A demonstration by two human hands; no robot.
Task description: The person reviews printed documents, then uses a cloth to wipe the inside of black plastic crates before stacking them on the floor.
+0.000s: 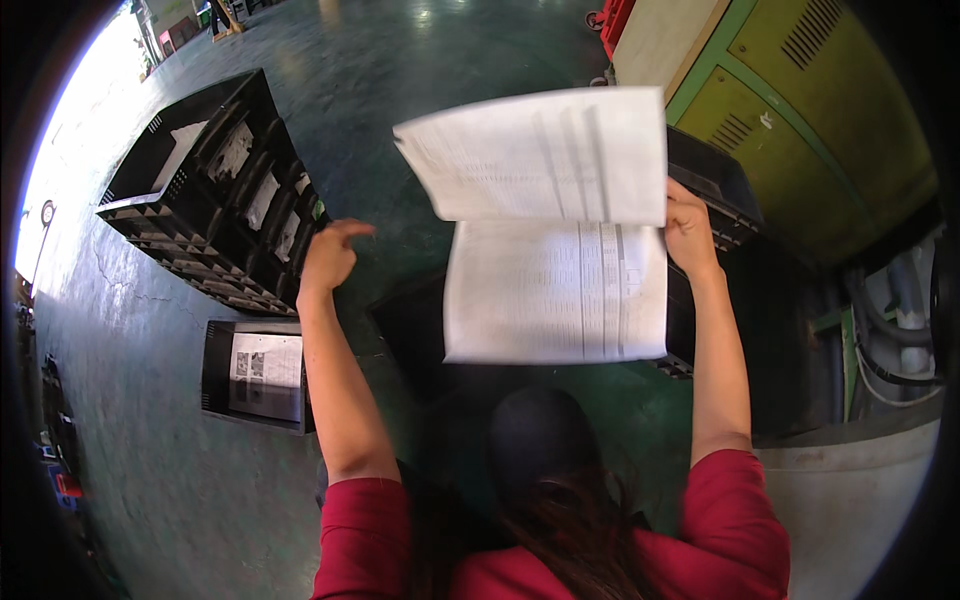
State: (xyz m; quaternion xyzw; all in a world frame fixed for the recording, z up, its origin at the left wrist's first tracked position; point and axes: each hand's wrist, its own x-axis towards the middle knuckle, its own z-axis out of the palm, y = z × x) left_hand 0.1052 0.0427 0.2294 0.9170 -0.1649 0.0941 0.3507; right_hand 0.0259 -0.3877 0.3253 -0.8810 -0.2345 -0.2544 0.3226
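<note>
My right hand [688, 228] grips the right edge of some printed paper sheets [540, 290], held up in front of me. The upper sheet [530, 150] is folded back from the lower one, and its far left corner lifts away. Tables of small print cover both, partly blurred. Off to the left, apart from the paper, my left hand [332, 256] holds nothing; its index finger is stretched out to the right and the other fingers are bent. It is nearest to a stack of black plastic crates [230, 190] with paper labels on their sides.
A low black crate [208, 370] with a printed sheet [265, 372] inside stands on the green floor [170, 480]. More black crates [715, 185] are partly hidden behind the paper. Green metal cabinets [800, 130] line the right side, with pipes [905, 300] below them.
</note>
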